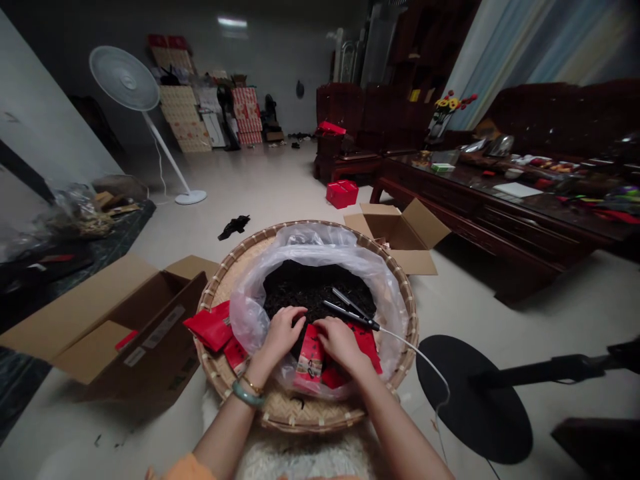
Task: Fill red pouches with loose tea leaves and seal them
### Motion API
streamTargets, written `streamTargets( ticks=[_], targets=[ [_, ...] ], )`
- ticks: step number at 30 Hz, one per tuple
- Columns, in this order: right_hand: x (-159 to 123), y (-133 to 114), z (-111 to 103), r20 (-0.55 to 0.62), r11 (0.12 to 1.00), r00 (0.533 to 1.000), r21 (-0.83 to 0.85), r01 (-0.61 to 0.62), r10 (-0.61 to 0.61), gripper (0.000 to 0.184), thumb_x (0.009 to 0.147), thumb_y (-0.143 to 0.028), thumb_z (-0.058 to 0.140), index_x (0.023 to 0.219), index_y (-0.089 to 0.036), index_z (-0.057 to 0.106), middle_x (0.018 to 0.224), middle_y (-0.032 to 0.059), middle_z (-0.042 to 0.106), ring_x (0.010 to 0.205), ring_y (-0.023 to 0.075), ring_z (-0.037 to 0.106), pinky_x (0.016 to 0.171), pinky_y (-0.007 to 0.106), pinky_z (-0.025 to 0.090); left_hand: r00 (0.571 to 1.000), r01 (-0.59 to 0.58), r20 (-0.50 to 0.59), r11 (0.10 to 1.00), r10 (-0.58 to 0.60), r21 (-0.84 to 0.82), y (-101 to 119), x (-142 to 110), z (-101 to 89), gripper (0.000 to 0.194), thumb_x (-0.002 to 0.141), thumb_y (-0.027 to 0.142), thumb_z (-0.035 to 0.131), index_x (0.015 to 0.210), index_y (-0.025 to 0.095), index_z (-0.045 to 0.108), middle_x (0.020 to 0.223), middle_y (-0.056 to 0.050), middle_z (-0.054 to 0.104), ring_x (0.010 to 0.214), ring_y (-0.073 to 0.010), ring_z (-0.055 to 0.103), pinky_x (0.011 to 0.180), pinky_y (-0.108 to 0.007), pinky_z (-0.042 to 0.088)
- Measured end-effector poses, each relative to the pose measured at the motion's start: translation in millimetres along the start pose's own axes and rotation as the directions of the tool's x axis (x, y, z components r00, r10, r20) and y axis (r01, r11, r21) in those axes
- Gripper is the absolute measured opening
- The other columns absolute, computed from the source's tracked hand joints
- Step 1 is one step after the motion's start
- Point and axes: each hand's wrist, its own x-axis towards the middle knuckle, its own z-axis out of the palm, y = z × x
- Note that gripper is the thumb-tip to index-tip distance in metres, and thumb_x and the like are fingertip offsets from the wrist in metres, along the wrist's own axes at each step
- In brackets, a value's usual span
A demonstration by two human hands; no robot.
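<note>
A dark wooden counter (520, 230) fills the right of the frame, and an open cardboard box (145, 370) lies at the lower left. In the centre sits a round woven bamboo tray (320, 424) bearing a translucent plastic bag (247, 310), its mouth spread around loose, dark dried leaves (295, 287). On these, right of centre, rests a hair straightener (355, 316), its plates parted, its white cord trailing towards the lower right. Just below the leaves, near the frame's centre, the right hand (341, 340) has its grip closed at the upper edge of an upright red packet (311, 353); the left hand (283, 331) arches beside it over the leaves, thumb and forefinger spread with nothing visible between. More red packets (213, 327) lie at the tray's left side. The held packet should be light, thin-walled and flexible, perhaps a little slick, its contents easily crushed; its upper corners or side edges look the best hold, rather than a squeeze across the middle. Dark characters and a pale printed band show on its front, too small to read; the box's white labels and dark lettering are likewise illegible, and no brand can be made out.
</note>
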Motion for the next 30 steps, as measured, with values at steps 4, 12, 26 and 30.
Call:
streamTargets(
  ticks=[4,12,26,30],
  targets=[
    [1,8,1,-0.071,0.973,0.997,0.231,0.026,-0.010,0.032,0.077,-0.009,0.050,0.103,-0.019,0.066,0.101,0.0062,0.067,0.095,0.0190,0.060,0.086,0.029,0.043,0.994,0.011,0.105,0.999,-0.005,-0.053,5,-2,3.7,0.022,0.079,0.024,0.053,0.093,0.020,0.069,0.094,-0.006,0.070,0.089,-0.0200,0.061,0.084,-0.033,0.044],
    [2,8,-4,-0.201,0.956,0.976,0.256,0.140,-0.089,0.029,0.079,-0.011,0.052,0.104,-0.018,0.065,0.093,0.0075,0.065,0.086,0.0183,0.060,0.080,0.030,0.047,0.959,0.275,0.194,0.840,-0.206,-0.468,2,0,16.2,0.038,0.066,0.024,0.063,0.102,0.012,0.064,0.069,-0.002,0.066,0.062,-0.0143,0.060,0.059,-0.024,0.046],
    [-3,8,3,-0.279,0.972,0.933,0.008,0.237,-0.225,0.029,0.082,-0.013,0.053,0.108,-0.021,0.064,0.105,0.0077,0.065,0.097,0.0195,0.059,0.085,0.032,0.047,0.954,0.295,0.139,0.742,-0.266,-0.602,-3,-4,20.4,0.039,0.061,0.022,0.066,0.099,0.011,0.062,0.059,0.002,0.060,0.056,-0.0111,0.055,0.057,-0.022,0.042],
    [-3,9,4,-0.278,0.973,0.935,0.008,0.230,-0.218,0.028,0.082,-0.013,0.053,0.106,-0.021,0.065,0.107,0.0077,0.066,0.097,0.0196,0.060,0.086,0.033,0.048,0.954,0.297,0.151,0.731,-0.261,-0.615,-5,-5,22.3,0.040,0.062,0.023,0.065,0.100,0.011,0.062,0.059,0.003,0.059,0.054,-0.0106,0.053,0.056,-0.022,0.042]
  ],
)
